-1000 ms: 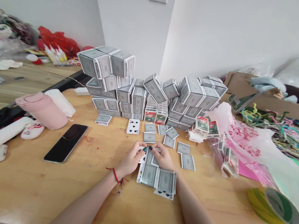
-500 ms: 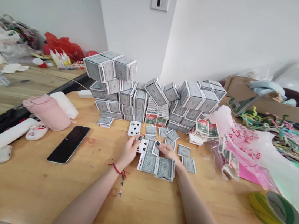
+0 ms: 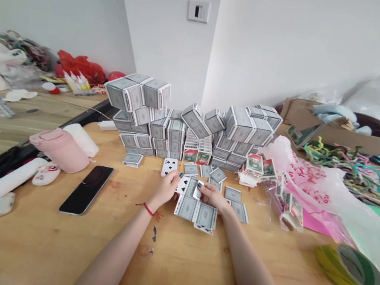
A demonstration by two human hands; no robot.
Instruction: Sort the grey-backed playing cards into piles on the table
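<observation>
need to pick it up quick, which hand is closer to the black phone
Left. The left hand sits at the cards, with bare table between it and the phone to its left; the right hand is farther right, beyond the left hand.

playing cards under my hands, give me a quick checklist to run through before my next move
1. left hand grip: ok, it pinches a face-up white playing card with black pips.
2. right hand grip: cannot tell; its fingertips lie on a small grey-backed card, and whether it is held or only touched is unclear.
3. row of grey-backed paper cards on the wooden table: ok, flat and overlapping, just below both hands.
4. stacked wall of grey card boxes: ok, apart from the hands, though its top boxes sit tilted.
5. flat black phone: ok, it lies left of the hands, apart from the cards.
</observation>
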